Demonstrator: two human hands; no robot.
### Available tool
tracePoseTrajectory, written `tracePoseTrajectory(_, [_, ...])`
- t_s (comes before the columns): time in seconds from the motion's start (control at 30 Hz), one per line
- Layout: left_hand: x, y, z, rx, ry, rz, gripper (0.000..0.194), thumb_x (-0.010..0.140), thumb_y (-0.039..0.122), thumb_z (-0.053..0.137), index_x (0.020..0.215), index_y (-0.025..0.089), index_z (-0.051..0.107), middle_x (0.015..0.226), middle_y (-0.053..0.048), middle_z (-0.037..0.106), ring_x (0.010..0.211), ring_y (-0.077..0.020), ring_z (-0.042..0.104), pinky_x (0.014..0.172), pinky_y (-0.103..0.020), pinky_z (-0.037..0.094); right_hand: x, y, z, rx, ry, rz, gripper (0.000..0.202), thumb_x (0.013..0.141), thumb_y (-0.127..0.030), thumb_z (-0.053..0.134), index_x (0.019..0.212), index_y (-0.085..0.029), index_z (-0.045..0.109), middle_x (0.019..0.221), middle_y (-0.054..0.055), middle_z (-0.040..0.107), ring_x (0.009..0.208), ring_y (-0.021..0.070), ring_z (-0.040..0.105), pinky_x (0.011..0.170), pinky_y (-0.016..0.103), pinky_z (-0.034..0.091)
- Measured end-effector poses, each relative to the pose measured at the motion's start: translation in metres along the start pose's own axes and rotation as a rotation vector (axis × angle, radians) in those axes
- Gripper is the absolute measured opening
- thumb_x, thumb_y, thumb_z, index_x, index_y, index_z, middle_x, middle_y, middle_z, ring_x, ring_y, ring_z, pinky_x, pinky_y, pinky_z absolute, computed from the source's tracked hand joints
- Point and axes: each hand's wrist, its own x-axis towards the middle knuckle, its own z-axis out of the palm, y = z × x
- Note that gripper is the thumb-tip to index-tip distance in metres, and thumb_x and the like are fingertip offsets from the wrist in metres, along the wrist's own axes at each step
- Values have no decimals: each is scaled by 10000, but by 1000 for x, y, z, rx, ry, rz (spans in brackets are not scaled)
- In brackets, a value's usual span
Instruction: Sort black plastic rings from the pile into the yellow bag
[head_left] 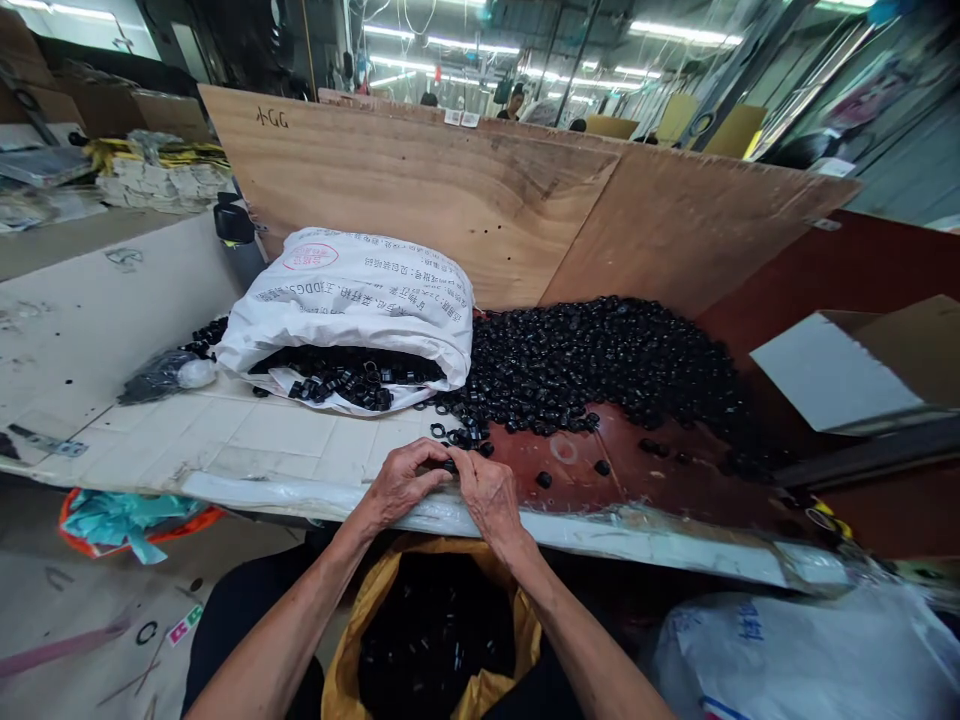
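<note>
My left hand (409, 480) and my right hand (486, 492) meet at the front edge of the worktable, their fingertips together around a small black part (449, 464), mostly hidden by the fingers. Just behind them, several loose black rings (438, 430) lie on the table. A white woven sack (352, 290) lies on its side with its mouth towards me, black parts showing inside. To its right spreads a large pile of small black parts (600, 360). Below my hands, between my legs, an open yellow sack (349, 640) holds many black parts.
A wooden board (420, 190) stands along the table's back. An open cardboard box (836, 375) sits at the right. White plastic bags (810, 650) lie at the lower right, and an orange-rimmed container (75, 535) with teal material stands at the lower left.
</note>
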Motion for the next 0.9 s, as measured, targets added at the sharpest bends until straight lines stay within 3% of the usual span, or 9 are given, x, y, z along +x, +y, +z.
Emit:
tracePoseTrajectory(0.07, [0, 0, 1, -2, -2, -10, 126, 856, 148, 710, 977, 177, 690, 1023, -51, 712, 956, -179, 657, 899, -299, 498, 1, -1, 1, 5, -2, 47, 498, 1054, -429, 370, 889, -182, 769, 685, 40, 678, 561, 129, 549, 542, 235, 322])
tracePoseTrajectory(0.17, [0, -1, 1, -16, 8, -16, 134, 855, 165, 716, 986, 174, 689, 1021, -54, 711, 950, -182, 658, 891, -300, 503, 3, -7, 4, 130, 92, 235, 548, 998, -568, 482, 668, -169, 662, 571, 9, 602, 513, 113, 483, 532, 230, 328])
tracePoseTrajectory(0.27, [1, 0, 2, -24, 5, -21, 142, 864, 180, 715, 1004, 172, 700, 1014, -58, 711, 951, -187, 658, 891, -303, 503, 1, -12, 5, 344, 136, 353, 478, 943, -608, 552, 751, -179, 634, 559, -21, 579, 504, 122, 502, 530, 221, 385])
tracePoseTrajectory(0.37, [1, 1, 3, -47, 25, -52, 137, 866, 192, 721, 1001, 167, 713, 988, -57, 708, 931, -187, 658, 874, -300, 504, -5, -10, 3, 522, 61, 303, 377, 950, -530, 556, 911, -173, 672, 648, -7, 627, 537, 139, 580, 540, 224, 448])
tracePoseTrajectory(0.5, [0, -2, 3, -82, 29, -64, 136, 878, 221, 726, 1000, 162, 716, 999, -66, 704, 934, -189, 661, 876, -303, 510, -12, -3, 0, 554, 31, 203, 292, 914, -410, 618, 1049, -162, 696, 815, 37, 688, 624, 153, 644, 593, 240, 501])
tracePoseTrajectory(0.63, [-1, -5, 2, -59, 35, -35, 155, 871, 214, 735, 1014, 162, 711, 1019, -72, 703, 962, -193, 660, 887, -304, 508, -10, -6, -3, 416, 30, 202, 297, 945, -421, 572, 873, -162, 699, 639, -6, 610, 510, 120, 528, 509, 224, 397])
tracePoseTrajectory(0.77, [-1, -2, 0, -52, 24, -19, 136, 877, 195, 720, 1008, 163, 711, 1005, -67, 708, 948, -188, 658, 887, -305, 504, -4, -12, -2, 254, 86, 158, 485, 967, -484, 543, 593, -177, 562, 533, -37, 459, 503, 95, 407, 512, 228, 312])
tracePoseTrajectory(0.83, [-1, 0, 0, -55, 21, -24, 122, 876, 186, 718, 995, 163, 710, 1002, -65, 709, 949, -187, 658, 889, -305, 501, -3, -13, -1, 264, 111, 179, 461, 952, -504, 569, 629, -175, 582, 530, -45, 454, 494, 94, 405, 505, 224, 314])
tracePoseTrajectory(0.9, [-1, 0, 1, -66, 26, -32, 124, 873, 188, 723, 994, 165, 710, 1009, -66, 707, 957, -189, 659, 892, -306, 501, -4, -13, -1, 327, 123, 195, 347, 932, -487, 602, 824, -164, 669, 590, -31, 543, 507, 106, 468, 507, 216, 360])
